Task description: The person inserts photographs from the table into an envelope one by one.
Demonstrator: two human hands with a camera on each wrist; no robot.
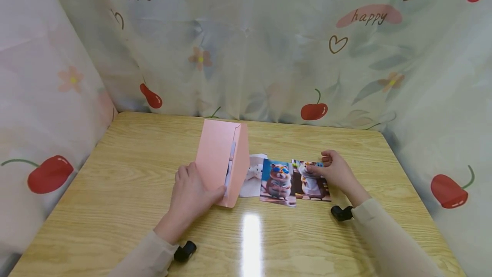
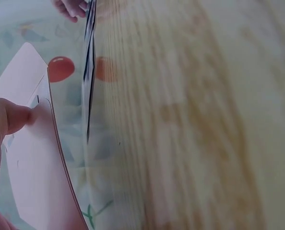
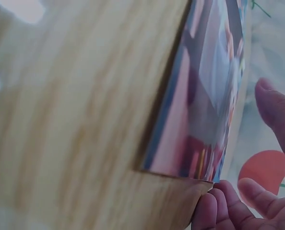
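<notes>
My left hand point(image 1: 192, 193) grips a pink envelope point(image 1: 215, 153), thumb on the front near its opening. The envelope is tilted up off the table, its flap point(image 1: 241, 170) folded out to the right, and a pale sheet edge shows inside. Right of it lie photo cards in a row: a whitish one point(image 1: 253, 178) partly behind the flap, a hamster in blue sunglasses point(image 1: 278, 185), and a hamster in white point(image 1: 311, 187). At that last card is my right hand point(image 1: 340, 174). In the right wrist view its fingertips point(image 3: 207, 211) are at the card's edge, the thumb point(image 3: 272, 108) raised apart.
A wood-grain table point(image 1: 127, 174) carries everything. Printed curtains point(image 1: 246, 54) with cherries and flowers enclose its back and sides. Black wrist cameras sit under both sleeves, the left one point(image 1: 185, 251) and the right one point(image 1: 341, 213) close over the table.
</notes>
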